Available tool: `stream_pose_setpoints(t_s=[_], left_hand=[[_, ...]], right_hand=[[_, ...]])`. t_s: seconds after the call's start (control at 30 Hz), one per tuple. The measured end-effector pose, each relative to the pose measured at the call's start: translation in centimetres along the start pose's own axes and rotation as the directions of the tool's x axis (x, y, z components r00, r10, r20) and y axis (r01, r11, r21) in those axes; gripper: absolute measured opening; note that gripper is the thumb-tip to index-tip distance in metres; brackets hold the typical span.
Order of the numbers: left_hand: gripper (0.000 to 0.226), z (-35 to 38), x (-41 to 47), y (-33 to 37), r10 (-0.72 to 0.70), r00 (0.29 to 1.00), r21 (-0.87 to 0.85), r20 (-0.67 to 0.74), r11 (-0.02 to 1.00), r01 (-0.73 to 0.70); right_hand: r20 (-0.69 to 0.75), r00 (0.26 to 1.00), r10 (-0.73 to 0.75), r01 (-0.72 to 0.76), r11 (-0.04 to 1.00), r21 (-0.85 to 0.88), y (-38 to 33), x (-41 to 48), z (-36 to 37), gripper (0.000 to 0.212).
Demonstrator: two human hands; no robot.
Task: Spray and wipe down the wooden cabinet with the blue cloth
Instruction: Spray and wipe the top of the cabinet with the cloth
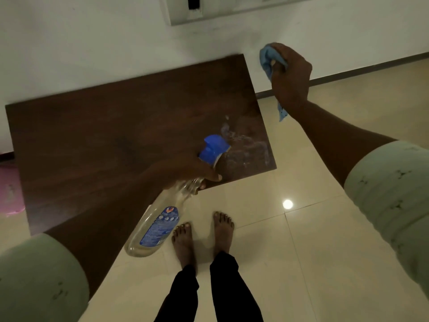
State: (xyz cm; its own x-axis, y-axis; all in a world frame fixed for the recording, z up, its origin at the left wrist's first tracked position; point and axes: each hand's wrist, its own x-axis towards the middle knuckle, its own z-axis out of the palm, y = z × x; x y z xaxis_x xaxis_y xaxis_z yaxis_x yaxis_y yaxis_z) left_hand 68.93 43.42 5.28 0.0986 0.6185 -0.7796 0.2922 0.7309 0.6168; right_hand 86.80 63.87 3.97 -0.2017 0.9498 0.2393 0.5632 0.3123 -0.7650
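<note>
The dark wooden cabinet top [111, 135] fills the left and middle of the head view, set against the wall. My left hand [185, 170] grips a clear spray bottle [155, 228] with a blue nozzle, tilted over the cabinet's near right corner. Wet spray marks [246, 145] show on that corner. My right hand [290, 75] is raised beyond the cabinet's right edge, above the floor, and clutches the bunched blue cloth [269, 59], whose tail hangs below the wrist.
Glossy beige floor tiles [325, 228] spread to the right, with my bare feet [202, 235] just in front of the cabinet. A white wall with a switch panel [209, 10] stands behind. Something pink [9, 189] lies at the far left.
</note>
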Motion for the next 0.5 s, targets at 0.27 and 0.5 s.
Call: stream_pose_setpoints(t_s=[0.27, 0.5], left_hand=[[0.038, 1.9, -0.1, -0.8, -0.129, 0.984, 0.096, 0.119, 0.988, 0.118], [0.033, -1.3, 0.3, -0.1, -0.007, 0.993, 0.138, -0.121, 0.99, 0.024]], right_hand=[[0.324, 0.94, -0.105, 0.174, 0.965, -0.194, 3.4, -5.8, 0.5, 0.033], [0.443, 0.895, -0.047, 0.243, 0.885, -0.398, 4.5, -10.4, 4.9, 0.055]])
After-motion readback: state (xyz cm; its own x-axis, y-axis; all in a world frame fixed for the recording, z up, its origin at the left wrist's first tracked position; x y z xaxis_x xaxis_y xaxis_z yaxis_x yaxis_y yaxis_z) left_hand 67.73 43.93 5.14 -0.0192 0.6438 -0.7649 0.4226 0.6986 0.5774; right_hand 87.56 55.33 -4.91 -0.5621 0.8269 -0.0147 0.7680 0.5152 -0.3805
